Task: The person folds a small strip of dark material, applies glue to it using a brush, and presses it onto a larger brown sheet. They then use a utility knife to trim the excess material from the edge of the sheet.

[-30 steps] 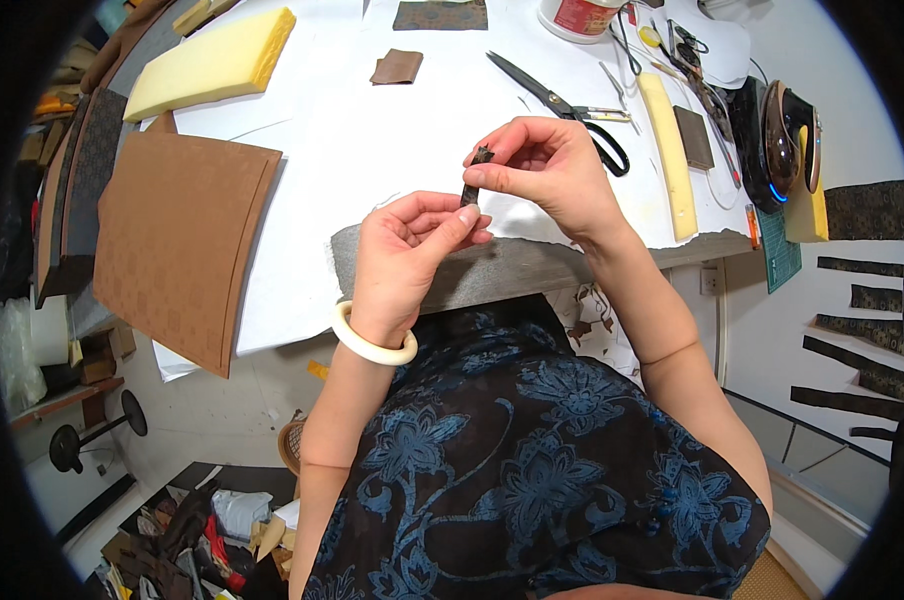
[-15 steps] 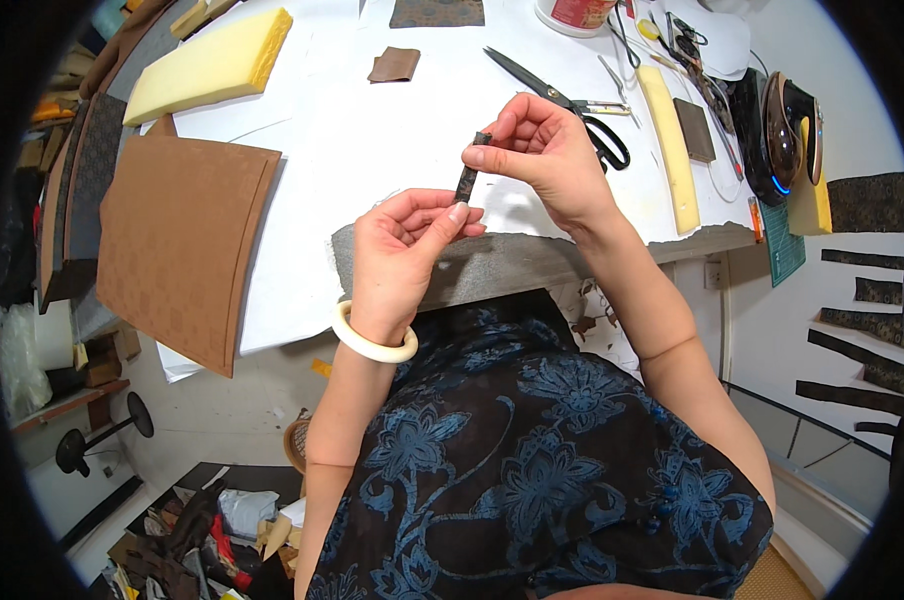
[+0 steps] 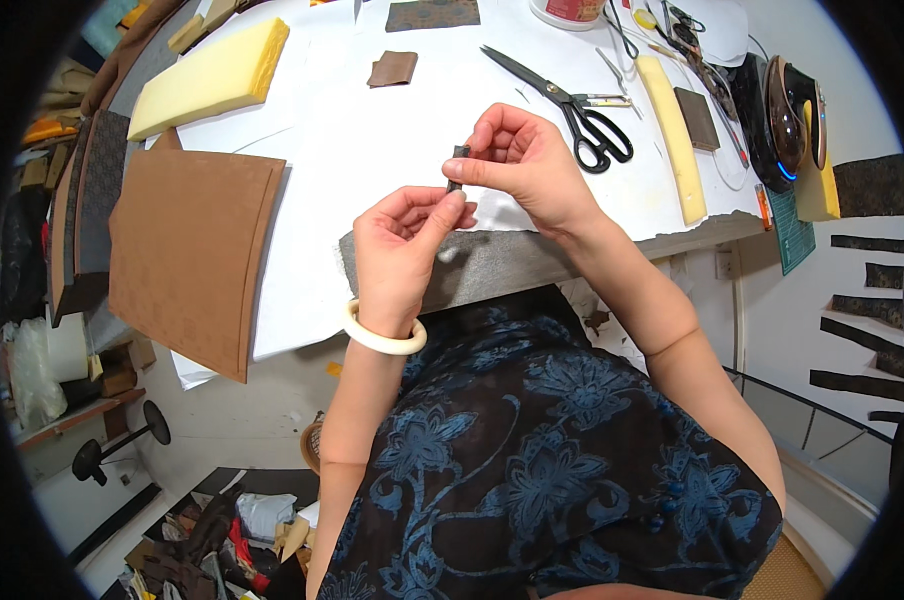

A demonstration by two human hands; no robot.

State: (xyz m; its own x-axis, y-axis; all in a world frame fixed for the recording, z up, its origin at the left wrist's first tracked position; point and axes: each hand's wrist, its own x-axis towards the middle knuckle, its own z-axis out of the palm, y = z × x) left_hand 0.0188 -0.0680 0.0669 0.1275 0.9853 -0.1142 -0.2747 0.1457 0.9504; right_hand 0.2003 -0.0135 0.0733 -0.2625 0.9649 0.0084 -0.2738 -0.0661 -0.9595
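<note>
At upper centre of the frame, a small, narrow, dark fabric-like strip (image 3: 461, 152) is pinched in the grip of the left hand (image 3: 397, 238) below and the right hand (image 3: 525, 170) above; either thumb easing could let it twist or slip.

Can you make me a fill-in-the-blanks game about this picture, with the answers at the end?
1. The dark strip is pinched by the left hand and the right hand, ____ hands altogether.
2. The cream bangle circles the wrist of the ____ hand.
3. The flowers on the dark garment are ____ in colour.
4. The black scissors lie to the ____ of the small brown patch.

Missing words: two; left; blue; right.
</note>
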